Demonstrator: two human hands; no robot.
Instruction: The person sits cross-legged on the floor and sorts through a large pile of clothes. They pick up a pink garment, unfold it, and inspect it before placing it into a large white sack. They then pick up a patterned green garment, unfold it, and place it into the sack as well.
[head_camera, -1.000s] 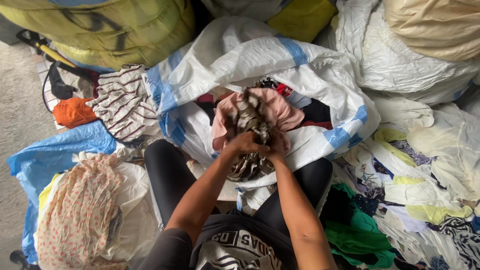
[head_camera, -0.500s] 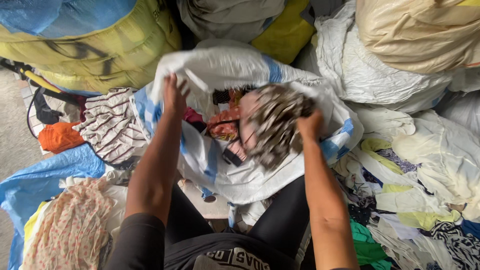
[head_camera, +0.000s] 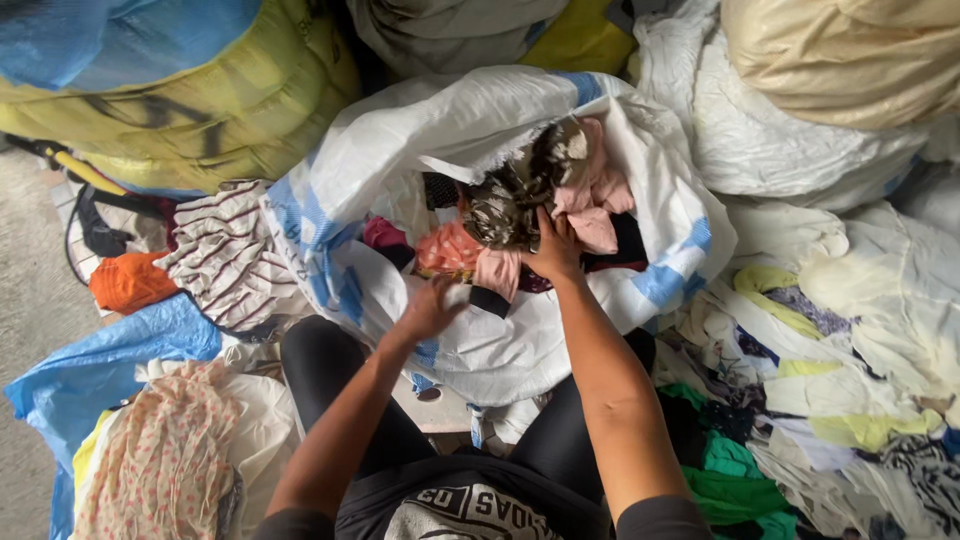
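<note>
Right now the right hand (head_camera: 556, 248) presses down on a brown and cream patterned cloth (head_camera: 520, 190), fingers spread flat over it, not closed around it. That cloth sits on top of the pile inside the big white sack with blue stripes (head_camera: 400, 150). A pink cloth (head_camera: 590, 195) lies just beside it, also in the sack, touching it.

The left hand (head_camera: 428, 310) rests on the near wall of the sack, fingers bent against the white plastic. I cannot tell if it pinches the plastic or only touches it.

The sack already looks quite full. Clothes reach up close to its mouth, so I think most of the stuffing is done and only pushing down and a few more pieces are left. But many clothes lie outside the sack. A striped cloth (head_camera: 225, 255) and an orange cloth (head_camera: 128, 282) lie to the left of the sack. A dotted peach cloth (head_camera: 160, 460) lies near its lower left. A heap of green, yellow and white clothes (head_camera: 800, 400) spreads to its right.

There is not much free room. A big yellow bundle (head_camera: 200, 90) stands behind the sack on the left, and pale full bags (head_camera: 850, 60) crowd behind it on the right. The sack's mouth is wide open, with its torn white edge folded back.
</note>
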